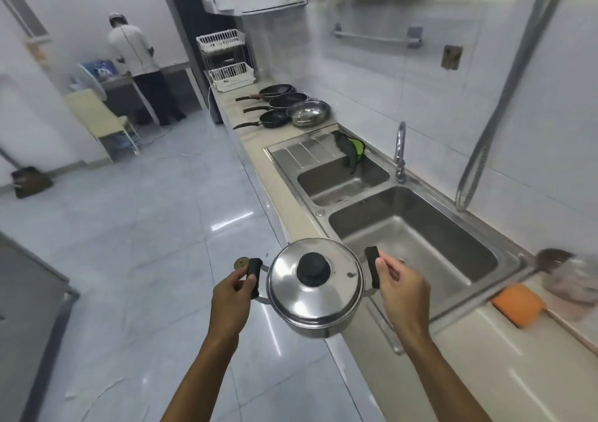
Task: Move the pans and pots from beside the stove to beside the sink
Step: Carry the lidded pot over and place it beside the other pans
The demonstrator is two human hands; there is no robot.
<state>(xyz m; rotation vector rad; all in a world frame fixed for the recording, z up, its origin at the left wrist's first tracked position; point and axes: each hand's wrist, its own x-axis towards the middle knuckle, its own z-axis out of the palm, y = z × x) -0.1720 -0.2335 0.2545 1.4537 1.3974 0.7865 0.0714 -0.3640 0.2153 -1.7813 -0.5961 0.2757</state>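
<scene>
Both forearms reach forward, carrying a lidded steel pot (315, 289) in the air at the counter's edge, before the sink (417, 237). The left hand (231, 295) and right hand (403, 289) curl fingers around its black side handles. Farther along the counter lie three frying pans (284, 101) and a steel pan (308, 113).

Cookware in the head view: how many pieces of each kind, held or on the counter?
Black frying pans on the counter: 3
Steel pan on the counter: 1
Lidded steel pot held in both hands: 1
Total: 5
</scene>
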